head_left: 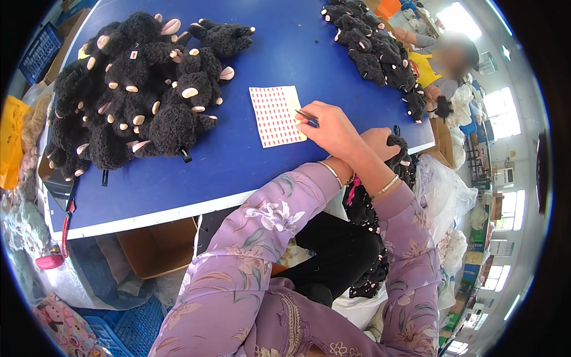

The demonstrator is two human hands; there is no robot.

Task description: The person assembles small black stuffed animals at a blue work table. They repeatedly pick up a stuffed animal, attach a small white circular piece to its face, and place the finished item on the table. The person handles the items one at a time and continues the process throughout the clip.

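Note:
My right hand [329, 126] is closed round dark tweezers [308, 116], their tips at the right edge of a white sheet of small red-marked stickers [275, 119]. The sheet lies flat on the blue table [238, 172]. My left arm crosses beneath my right wrist. At the table's front edge, my left hand [380, 144] grips a black plush toy [397, 150], mostly hidden by the hand. To the left is a big heap of curly black plush toys [143, 95] with pale pink ears and feet. One of them carries a small white-and-red label [134, 55].
A row of black plush toys [375, 50] runs along the far right. Beyond it a co-worker [446, 62] holds a dark plush piece. More black plush [363, 273] lies beside my lap, near clear plastic bags [440, 190]. A cardboard box [157, 247] sits under the table.

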